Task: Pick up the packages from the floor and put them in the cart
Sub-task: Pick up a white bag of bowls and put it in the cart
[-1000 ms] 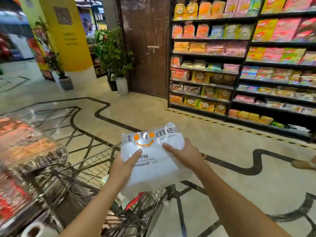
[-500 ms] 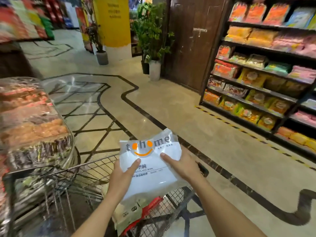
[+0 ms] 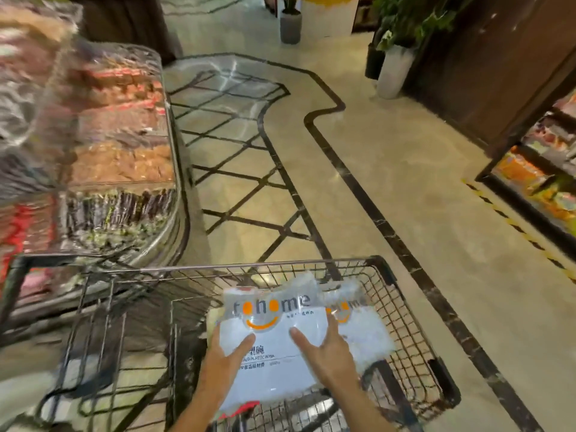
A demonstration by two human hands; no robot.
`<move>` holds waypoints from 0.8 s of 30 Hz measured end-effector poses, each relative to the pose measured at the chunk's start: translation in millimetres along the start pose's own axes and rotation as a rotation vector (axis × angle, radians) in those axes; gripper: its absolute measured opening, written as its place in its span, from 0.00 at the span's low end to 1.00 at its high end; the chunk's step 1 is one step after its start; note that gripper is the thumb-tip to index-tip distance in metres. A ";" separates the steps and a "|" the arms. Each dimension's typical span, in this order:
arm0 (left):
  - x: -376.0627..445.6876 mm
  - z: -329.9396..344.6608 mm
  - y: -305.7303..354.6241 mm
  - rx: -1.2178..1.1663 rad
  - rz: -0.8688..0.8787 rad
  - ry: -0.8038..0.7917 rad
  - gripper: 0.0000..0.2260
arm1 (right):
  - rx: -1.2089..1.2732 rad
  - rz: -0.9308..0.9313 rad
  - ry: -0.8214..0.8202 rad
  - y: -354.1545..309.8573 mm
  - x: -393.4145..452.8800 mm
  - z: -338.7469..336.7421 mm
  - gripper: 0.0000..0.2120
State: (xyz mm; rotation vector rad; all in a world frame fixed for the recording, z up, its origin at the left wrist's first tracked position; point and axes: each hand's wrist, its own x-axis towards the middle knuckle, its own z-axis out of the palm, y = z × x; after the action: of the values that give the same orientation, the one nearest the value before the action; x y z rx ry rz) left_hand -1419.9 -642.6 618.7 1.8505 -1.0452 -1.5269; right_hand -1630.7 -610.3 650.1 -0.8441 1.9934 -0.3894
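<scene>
At the far left a display table [image 3: 174, 169] carries food under clear plastic wrap; motion blur smears it, so the goods read only as brown, red and dark bands, and the picture edge cuts its left part off. Just beside it, lower down, stands the wire cart [image 3: 280, 265], its near end cut by the bottom edge and its left side blurred.

Inside the cart, the left hand [image 3: 223, 364] grips the left edge of a white package [image 3: 268, 360] printed with an orange smile and the word "tohome"; the thumb lies on the printed face, while the other fingers are hidden behind the bag. The smaller print below the logo is too soft to read in full. The right hand [image 3: 328, 353] holds the same package at its right edge, thumb pressed on top and fingers spread along the side; how far they wrap underneath cannot be told. The package sits within the basket walls, tilted toward the camera, and whether it rests on anything below is hidden.

Just right of it, partly covered by the right hand, lies a second package [image 3: 367, 335] with the same logo, in the cart.

Farther right, the tiled floor [image 3: 405, 188] with dark inlay lines runs up to a white planter [image 3: 393, 71] and a shelf [image 3: 536, 179] of blurred packets, cut by the right edge.
</scene>
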 end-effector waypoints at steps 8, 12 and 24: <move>71.2 -24.8 -49.7 0.059 -0.138 0.106 0.26 | -0.052 -0.036 -0.073 -0.8 78.7 75.6 0.50; 92.3 -26.7 -59.7 0.049 -0.148 0.153 0.21 | -0.060 -0.026 -0.095 -4.0 102.1 97.9 0.50; 45.4 -64.5 13.3 0.458 -0.059 0.126 0.40 | -0.551 -0.222 -0.047 -60.2 92.4 66.0 0.53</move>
State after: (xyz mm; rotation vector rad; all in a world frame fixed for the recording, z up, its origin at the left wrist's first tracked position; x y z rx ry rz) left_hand -1357.4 -692.5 618.2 2.2661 -1.3752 -1.2520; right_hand -1583.3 -714.0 590.8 -1.4093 1.9935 0.0699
